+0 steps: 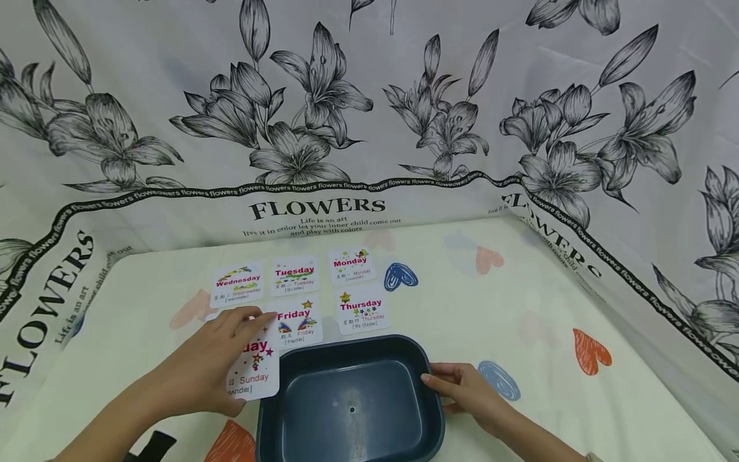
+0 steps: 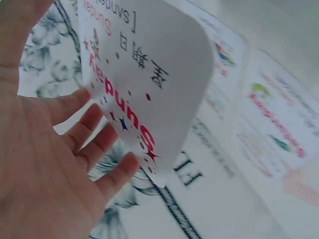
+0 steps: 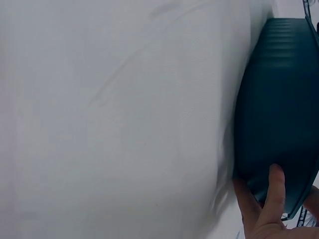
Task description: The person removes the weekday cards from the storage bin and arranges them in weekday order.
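My left hand (image 1: 202, 366) holds a white card (image 1: 260, 372) with rounded corners, tilted up off the table by its edges between thumb and fingers. "Sunday" is printed on it in pink, as the left wrist view of the card (image 2: 144, 84) also shows. A dark blue rectangular plastic basin (image 1: 352, 385) stands in front of me with nothing in it. At its right side my right hand (image 1: 467, 391) grips the rim, thumb on top; in the right wrist view, fingers (image 3: 275, 194) press the basin's outer wall (image 3: 279, 109).
Beyond the basin lie cards reading Wednesday (image 1: 237, 283), Tuesday (image 1: 294, 276), Monday (image 1: 351, 264), Friday (image 1: 299, 324) and Thursday (image 1: 362, 311). Another card's edge (image 1: 212, 316) shows behind my left hand. A flower-printed cloth (image 1: 439, 205) borders the heart-patterned tablecloth (image 1: 548, 289).
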A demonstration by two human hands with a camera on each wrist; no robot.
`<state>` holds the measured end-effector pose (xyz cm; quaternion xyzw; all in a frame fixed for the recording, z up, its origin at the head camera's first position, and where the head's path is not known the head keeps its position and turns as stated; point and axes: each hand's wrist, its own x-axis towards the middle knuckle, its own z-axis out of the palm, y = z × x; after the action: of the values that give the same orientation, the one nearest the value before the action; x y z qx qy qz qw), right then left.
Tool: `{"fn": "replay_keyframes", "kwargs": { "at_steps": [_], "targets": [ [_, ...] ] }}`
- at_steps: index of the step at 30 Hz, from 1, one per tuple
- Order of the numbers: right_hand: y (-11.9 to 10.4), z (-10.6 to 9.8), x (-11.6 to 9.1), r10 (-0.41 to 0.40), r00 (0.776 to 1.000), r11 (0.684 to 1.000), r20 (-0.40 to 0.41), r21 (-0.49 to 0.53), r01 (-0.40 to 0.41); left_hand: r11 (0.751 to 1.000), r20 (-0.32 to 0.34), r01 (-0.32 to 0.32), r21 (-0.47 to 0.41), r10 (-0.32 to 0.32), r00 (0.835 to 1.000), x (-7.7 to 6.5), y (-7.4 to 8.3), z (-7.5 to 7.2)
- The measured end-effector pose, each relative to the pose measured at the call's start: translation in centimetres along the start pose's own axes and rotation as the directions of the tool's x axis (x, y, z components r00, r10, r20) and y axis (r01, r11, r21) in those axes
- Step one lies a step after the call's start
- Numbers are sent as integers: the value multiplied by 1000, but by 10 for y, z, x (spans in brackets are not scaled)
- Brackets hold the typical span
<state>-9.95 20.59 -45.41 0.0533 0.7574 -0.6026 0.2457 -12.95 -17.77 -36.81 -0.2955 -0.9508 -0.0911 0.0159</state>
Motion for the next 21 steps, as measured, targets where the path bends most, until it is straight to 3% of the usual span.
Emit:
{"fn": "replay_keyframes", "kwargs": {
  "at_steps": [5,8,13,16,21],
  "targets": [
    [2,0,-3,-1,1000,1000,18,4,1,997,8,61,-42,-61,998,-20,-22,17],
    [2,-1,-3,-4,1000,1000,23,16,3,991,59,99,-91,-94,994,-28,-31,34],
    [2,-2,-3,-9,1000,1000,22,22,8,985,145,92,-148,-70,987,-38,-37,57],
    [2,-3,-4,-17,999,999,29,30,17,980,161,77,-181,-48,986,-42,-39,65],
    [2,-4,-4,-24,999,999,47,43,22,967,200,104,-233,-57,978,-46,-40,73]
  ]
}}
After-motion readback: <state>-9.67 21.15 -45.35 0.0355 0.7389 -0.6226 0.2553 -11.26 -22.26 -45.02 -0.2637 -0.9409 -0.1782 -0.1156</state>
